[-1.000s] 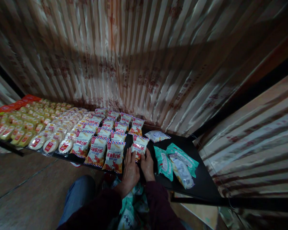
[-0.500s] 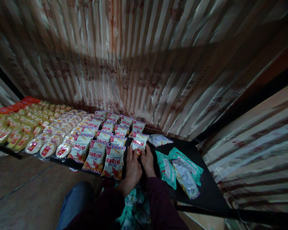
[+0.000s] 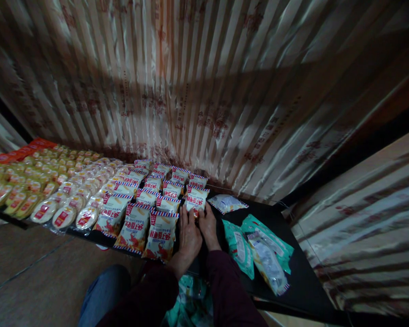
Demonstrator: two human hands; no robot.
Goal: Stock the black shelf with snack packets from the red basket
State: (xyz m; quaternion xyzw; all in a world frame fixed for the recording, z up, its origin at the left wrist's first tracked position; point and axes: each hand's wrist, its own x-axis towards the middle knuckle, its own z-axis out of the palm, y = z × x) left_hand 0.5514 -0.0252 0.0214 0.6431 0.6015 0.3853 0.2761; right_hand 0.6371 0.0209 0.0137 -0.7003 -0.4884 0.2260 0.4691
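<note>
A snack bag (image 3: 197,196) with a striped red, white and blue top edge stands in the right column of matching bags, one bag behind it. My left hand (image 3: 190,237) lies along its left side with fingers stretched forward, fingertips against its lower part. At the lower right edge of this bag, my right hand (image 3: 208,227) presses with bent fingers, so the bag is held between both hands. Just left of my left hand, a front-row snack bag (image 3: 161,236) leans back on the black shelf (image 3: 301,272).
Round packaged cakes (image 3: 64,217) and yellow packs (image 3: 25,204) fill the shelf's left side. To the right lie green bags (image 3: 239,247), a face-down snack bag (image 3: 267,263) and another flat bag (image 3: 227,203). A striped curtain (image 3: 177,91) hangs behind; more green bags (image 3: 187,304) sit below.
Both hands have pushed the held bag slightly back, closer to the bag behind it. The camera view has shifted a little; the other bags appear to stay put.
</note>
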